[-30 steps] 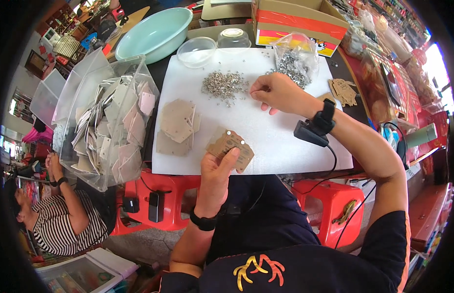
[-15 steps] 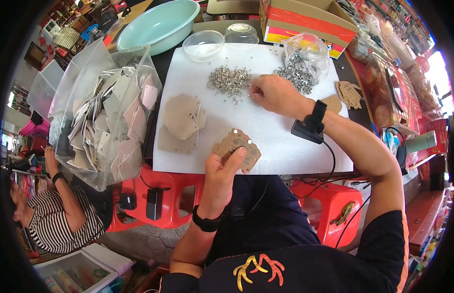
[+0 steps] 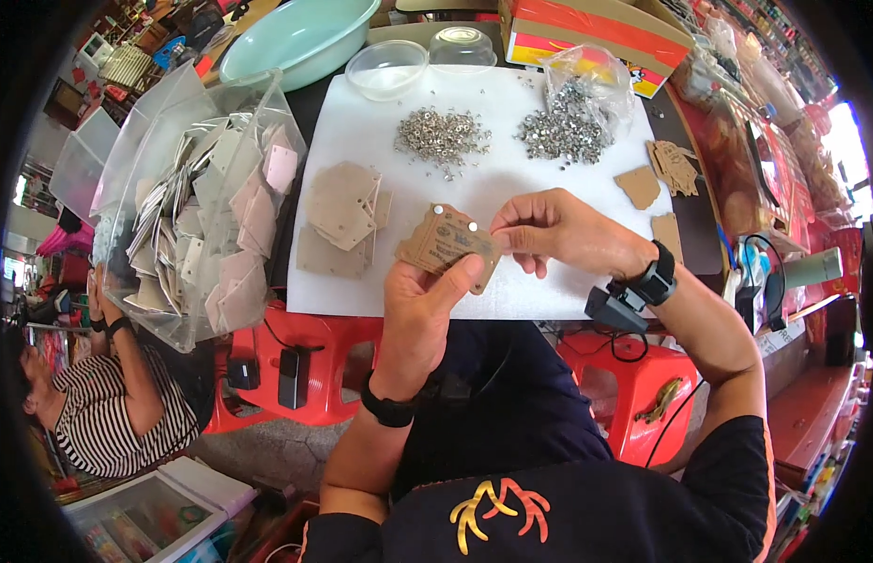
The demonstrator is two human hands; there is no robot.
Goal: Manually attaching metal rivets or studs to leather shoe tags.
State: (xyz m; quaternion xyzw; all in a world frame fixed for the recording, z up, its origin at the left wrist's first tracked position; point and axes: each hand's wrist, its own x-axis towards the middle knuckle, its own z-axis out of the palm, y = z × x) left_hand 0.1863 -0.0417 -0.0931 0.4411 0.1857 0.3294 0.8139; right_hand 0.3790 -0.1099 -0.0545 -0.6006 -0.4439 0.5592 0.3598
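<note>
The left hand [image 3: 419,305] clasps brown cards [image 3: 436,242] under its thumb. The right hand [image 3: 569,233], fingertips pinched together, contents unclear, reaches inward to their right edge.

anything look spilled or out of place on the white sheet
Possibly: small metal pieces lie scattered on the white sheet by the clear plastic bag, so they look spilled, though perhaps tipped out deliberately.
</note>
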